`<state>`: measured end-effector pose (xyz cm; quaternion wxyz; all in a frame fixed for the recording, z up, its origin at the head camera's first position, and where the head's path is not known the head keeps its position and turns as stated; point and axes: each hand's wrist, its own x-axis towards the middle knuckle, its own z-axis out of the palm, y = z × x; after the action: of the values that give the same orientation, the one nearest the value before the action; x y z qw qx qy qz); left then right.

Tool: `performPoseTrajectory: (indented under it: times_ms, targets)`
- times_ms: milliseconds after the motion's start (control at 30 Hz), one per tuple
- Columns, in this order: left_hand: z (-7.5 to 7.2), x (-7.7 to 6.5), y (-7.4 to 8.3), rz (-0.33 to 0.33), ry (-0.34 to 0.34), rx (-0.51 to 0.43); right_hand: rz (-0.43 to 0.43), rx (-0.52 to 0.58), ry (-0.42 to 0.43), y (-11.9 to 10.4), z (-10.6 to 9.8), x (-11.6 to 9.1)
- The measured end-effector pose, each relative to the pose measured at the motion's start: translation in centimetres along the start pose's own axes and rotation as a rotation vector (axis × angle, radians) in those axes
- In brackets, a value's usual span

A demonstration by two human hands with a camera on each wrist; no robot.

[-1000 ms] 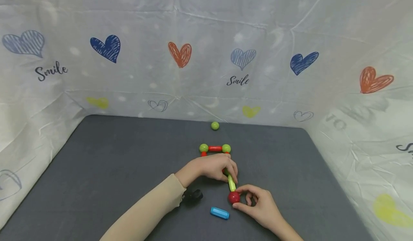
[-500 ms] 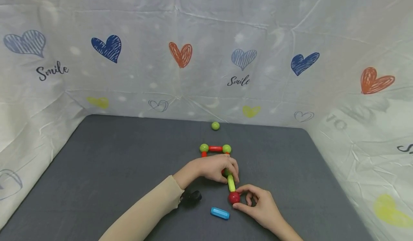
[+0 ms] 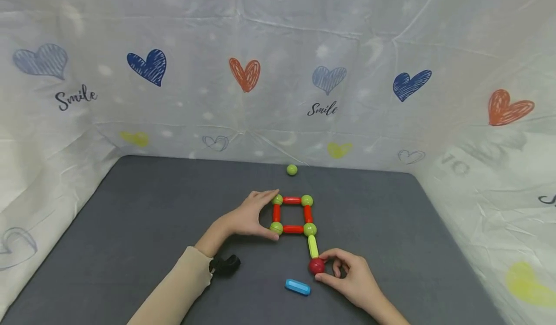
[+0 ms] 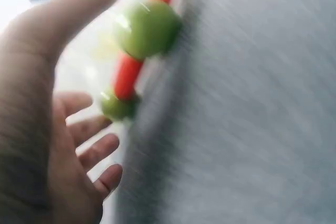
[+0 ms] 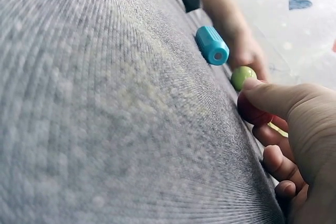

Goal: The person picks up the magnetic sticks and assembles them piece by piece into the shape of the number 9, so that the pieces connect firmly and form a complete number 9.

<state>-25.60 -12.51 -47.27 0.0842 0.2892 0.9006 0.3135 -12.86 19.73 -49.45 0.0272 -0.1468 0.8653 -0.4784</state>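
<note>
A square of red rods with green balls at its corners lies on the grey table in the head view. From its near right corner a yellow-green rod runs to a red ball. Thumb and forefinger of my right hand pinch that red ball. My left hand is spread at the square's left side, forefinger by the far left ball and thumb by the near left ball. Its other fingers are spread apart in the blurred left wrist view.
A blue rod lies loose in front of the square, left of the red ball. Near the table's back edge sits a single green ball. White cloth printed with hearts hangs behind and around the grey table.
My left hand has left the near right corner and moved left to the square's left side, its fingers spreading, which uncovers the square. The right hand keeps its pinch on the red ball.
</note>
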Motion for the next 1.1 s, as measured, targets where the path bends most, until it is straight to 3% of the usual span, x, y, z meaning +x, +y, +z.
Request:
performPoseTrajectory:
  times_ms: [100,267,667,867,967,1100]
  targets:
    - [0.6,-0.2,-1.2,0.013,-0.015,-0.025,-0.001,-0.003,0.000,0.1,0.1,0.0]
    - [1.3,-0.1,-1.8,0.011,0.026,-0.029,0.019,-0.008,0.003,-0.1,0.2,0.1]
    - [1.4,0.1,-1.9,-0.010,0.035,-0.017,0.086,-0.028,0.020,-0.6,0.5,0.3]
    - [1.5,0.1,-1.8,-0.019,0.034,-0.021,0.111,0.020,0.042,-0.8,0.1,0.4]
    - [1.5,0.1,-1.8,-0.013,0.030,-0.031,0.105,0.012,0.057,-0.5,-0.5,1.1]
    - [1.5,0.1,-1.8,-0.019,0.032,-0.025,0.042,-0.056,0.076,0.2,-1.5,3.6]
